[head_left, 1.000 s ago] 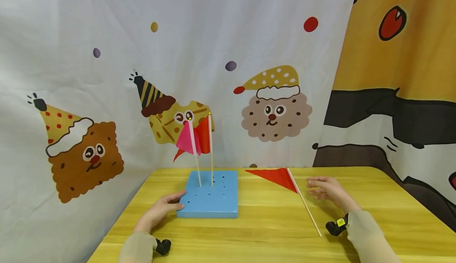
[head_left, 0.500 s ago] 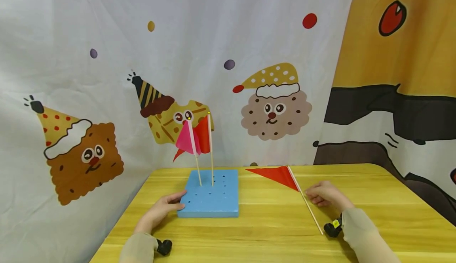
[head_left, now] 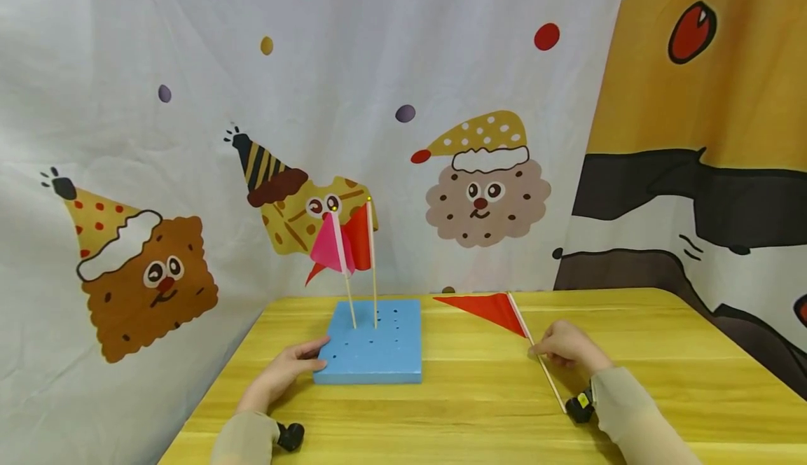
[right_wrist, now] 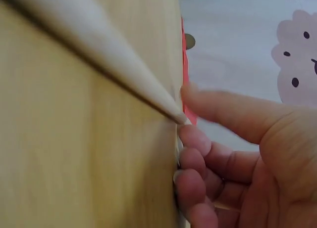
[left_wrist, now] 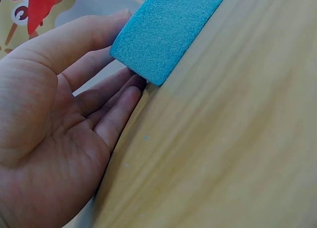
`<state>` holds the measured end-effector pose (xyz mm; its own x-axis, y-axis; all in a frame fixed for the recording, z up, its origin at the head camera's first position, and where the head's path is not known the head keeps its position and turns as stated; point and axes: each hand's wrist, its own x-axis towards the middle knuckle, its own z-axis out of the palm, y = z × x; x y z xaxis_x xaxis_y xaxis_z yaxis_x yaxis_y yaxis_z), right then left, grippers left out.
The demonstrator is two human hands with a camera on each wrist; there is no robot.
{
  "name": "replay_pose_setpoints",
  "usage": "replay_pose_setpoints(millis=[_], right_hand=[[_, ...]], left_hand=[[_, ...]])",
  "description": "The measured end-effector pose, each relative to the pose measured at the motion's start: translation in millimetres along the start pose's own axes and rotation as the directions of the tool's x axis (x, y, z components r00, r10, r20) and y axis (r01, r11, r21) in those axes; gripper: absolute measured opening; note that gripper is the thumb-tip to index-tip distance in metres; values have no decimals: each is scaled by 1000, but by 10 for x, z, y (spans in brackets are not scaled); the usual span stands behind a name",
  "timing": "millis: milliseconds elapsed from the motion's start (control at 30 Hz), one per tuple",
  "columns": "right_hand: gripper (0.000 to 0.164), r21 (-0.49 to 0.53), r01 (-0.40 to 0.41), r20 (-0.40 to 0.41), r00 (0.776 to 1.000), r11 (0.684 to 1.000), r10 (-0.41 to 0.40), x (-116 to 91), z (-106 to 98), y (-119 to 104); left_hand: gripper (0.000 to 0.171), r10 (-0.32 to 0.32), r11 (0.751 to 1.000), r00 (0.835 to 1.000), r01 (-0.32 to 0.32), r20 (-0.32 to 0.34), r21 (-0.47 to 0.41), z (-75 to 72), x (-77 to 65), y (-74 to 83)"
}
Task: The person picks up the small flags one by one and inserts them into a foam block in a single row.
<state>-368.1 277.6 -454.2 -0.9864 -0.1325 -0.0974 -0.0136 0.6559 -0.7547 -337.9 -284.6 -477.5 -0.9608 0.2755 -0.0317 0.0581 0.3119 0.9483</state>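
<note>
In the head view the left hand (head_left: 286, 367) rests at the left edge of a blue foam block (head_left: 403, 360) with small holes. Its thumb lies at the near corner, and the fingers (left_wrist: 119, 114) extend along the side in the left wrist view. A pink pennant flag (head_left: 330, 246) and a red one (head_left: 359, 237) stand on sticks in the block, the pink stick slightly tilted. Another red flag (head_left: 492, 309) lies on the table to the right. Thumb and index finger of the right hand (head_left: 567, 346) are on either side of its stick (right_wrist: 114, 45), just below the cloth.
The yellow wood-grain table (head_left: 466, 423) reaches back to a hanging cloth (head_left: 353, 66) printed with cartoon biscuits. A small black camera sits on each wrist, the right one (head_left: 580, 406) close to the lower end of the lying flag's stick.
The right hand has moved left and down to the lying flag's stick, its fingers drawing together there. The left hand, the block and the standing flags have kept their places.
</note>
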Motion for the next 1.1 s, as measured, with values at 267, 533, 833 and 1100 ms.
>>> replay_pose_setpoints(millis=[267,533,833,1100], right_hand=[[39,-31,-34,-41,999,999,33,-4,45,-54],[33,32,-79,-64,995,996,81,-51,32,-95],[22,91,-114,-82,989,989,122,-59,1,-27],[16,237,-89,-9,996,967,93,-19,-69,76]], left_hand=[[63,11,1000,1000,-11,-6,20,2,6,-19],[62,17,1000,1000,-17,11,19,-1,-8,-4],[62,34,999,999,-34,41,0,-18,8,-13],[62,31,999,999,-32,44,4,-23,-11,-3]])
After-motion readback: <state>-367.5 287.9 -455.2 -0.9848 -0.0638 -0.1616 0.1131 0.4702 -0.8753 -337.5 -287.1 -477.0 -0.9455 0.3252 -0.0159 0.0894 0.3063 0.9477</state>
